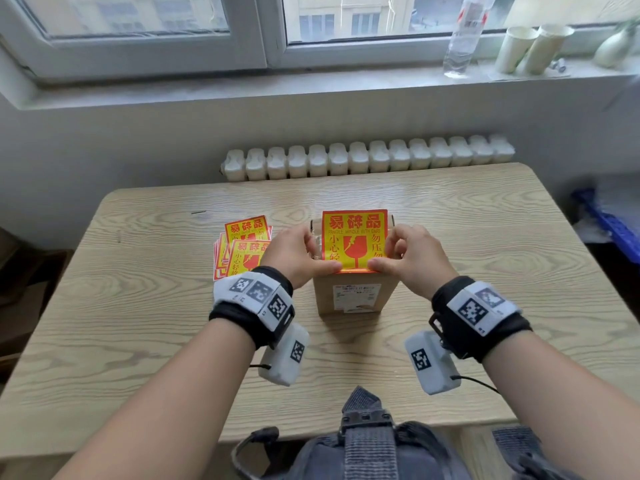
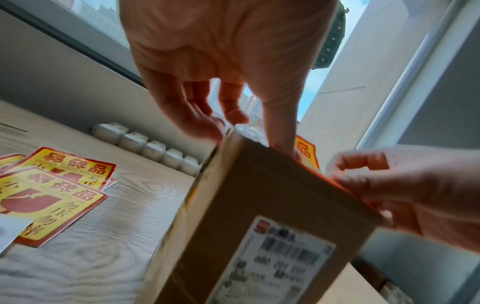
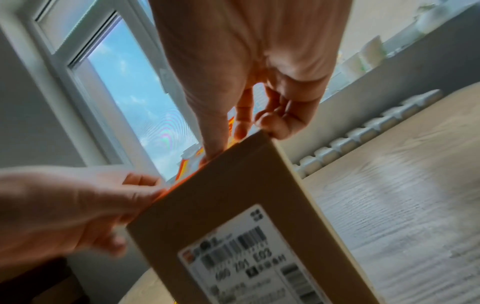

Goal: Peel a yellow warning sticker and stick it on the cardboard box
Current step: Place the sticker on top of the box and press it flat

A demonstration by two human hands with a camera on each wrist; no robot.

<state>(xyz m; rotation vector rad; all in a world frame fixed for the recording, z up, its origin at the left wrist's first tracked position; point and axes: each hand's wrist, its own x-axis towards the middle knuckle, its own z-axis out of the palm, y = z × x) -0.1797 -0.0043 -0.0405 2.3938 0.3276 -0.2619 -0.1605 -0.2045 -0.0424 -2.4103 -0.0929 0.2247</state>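
A brown cardboard box (image 1: 353,289) with a white shipping label stands upright mid-table (image 1: 138,306). The yellow and red warning sticker (image 1: 353,237) leans over its top, lower edge meeting the box's near top edge. My left hand (image 1: 317,258) holds the sticker's lower left corner, thumb on the printed face. My right hand (image 1: 384,254) pinches the lower right corner. In the left wrist view the left hand (image 2: 249,133) is at the box (image 2: 259,195) top edge, the sticker (image 2: 307,153) rising behind. In the right wrist view the right hand (image 3: 233,139) has the sticker (image 3: 185,167) between thumb and fingers above the box (image 3: 233,195).
A fanned pile of more warning stickers (image 1: 242,247) lies left of the box. A white radiator (image 1: 367,159) runs behind the table's far edge. A plastic bottle (image 1: 464,36) and paper cups (image 1: 530,46) stand on the sill. A blue crate (image 1: 609,223) is off to the right.
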